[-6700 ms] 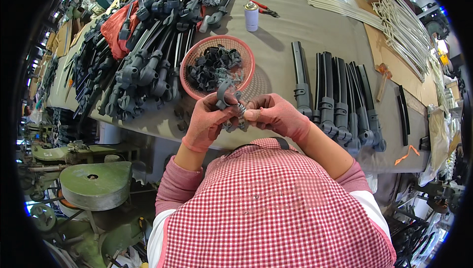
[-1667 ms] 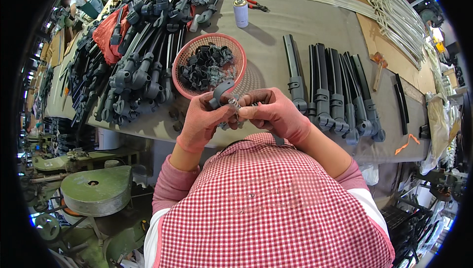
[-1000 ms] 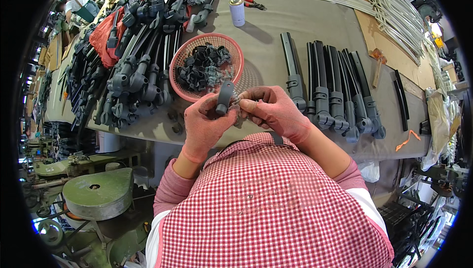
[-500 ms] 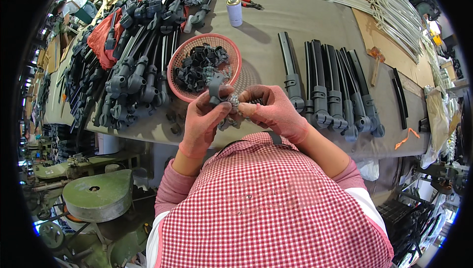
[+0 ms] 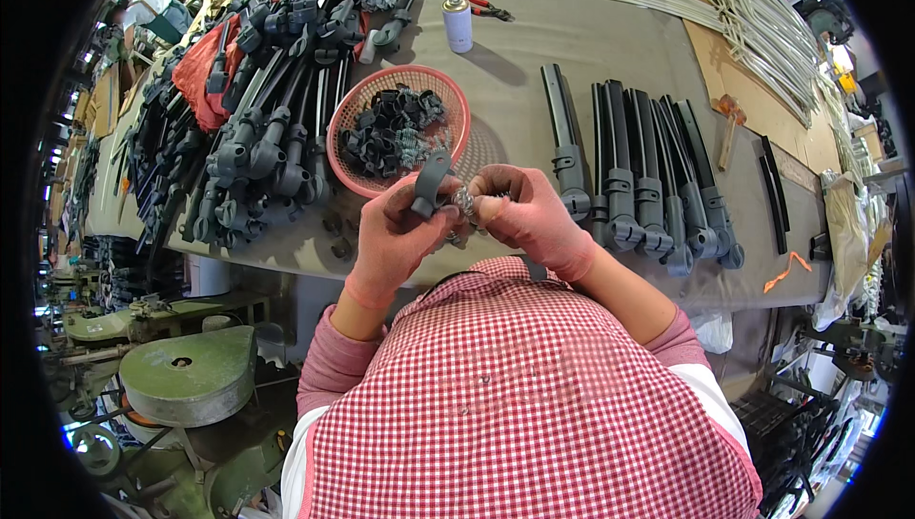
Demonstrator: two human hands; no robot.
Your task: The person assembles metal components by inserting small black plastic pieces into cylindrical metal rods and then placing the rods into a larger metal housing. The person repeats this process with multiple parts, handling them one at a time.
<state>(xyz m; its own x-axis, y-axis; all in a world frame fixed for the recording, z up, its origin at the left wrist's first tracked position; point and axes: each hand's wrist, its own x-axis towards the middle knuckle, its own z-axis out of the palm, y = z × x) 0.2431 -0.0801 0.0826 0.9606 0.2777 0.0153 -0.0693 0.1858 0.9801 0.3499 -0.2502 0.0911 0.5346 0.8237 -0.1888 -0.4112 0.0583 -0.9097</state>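
My gloved left hand [image 5: 389, 238] is closed around a curved dark grey plastic clip [image 5: 432, 182], which sticks up between thumb and fingers. Opposite it, my gloved right hand [image 5: 536, 219] pinches at a small bunch of silvery coil springs [image 5: 465, 203]. The fingertips of both hands nearly meet at these springs, close to the table's near edge. Just beyond my left hand stands a pink mesh basket [image 5: 464, 119]. Inside it lie many black plastic clips [image 5: 376, 133] and some loose springs [image 5: 412, 145].
Black tubes with grey joints [image 5: 620, 176] lie in a row on the right; a large heap of similar tubes [image 5: 272, 128] fills the left. Further back are a spray can [image 5: 457, 25] and red-handled pliers [image 5: 486, 8]. A hammer [image 5: 728, 128] and pale rods [image 5: 762, 33] lie far right.
The grey clip has turned a little in my left hand and shifted slightly right. My right fingertips have moved on the springs, which also sit slightly further right.
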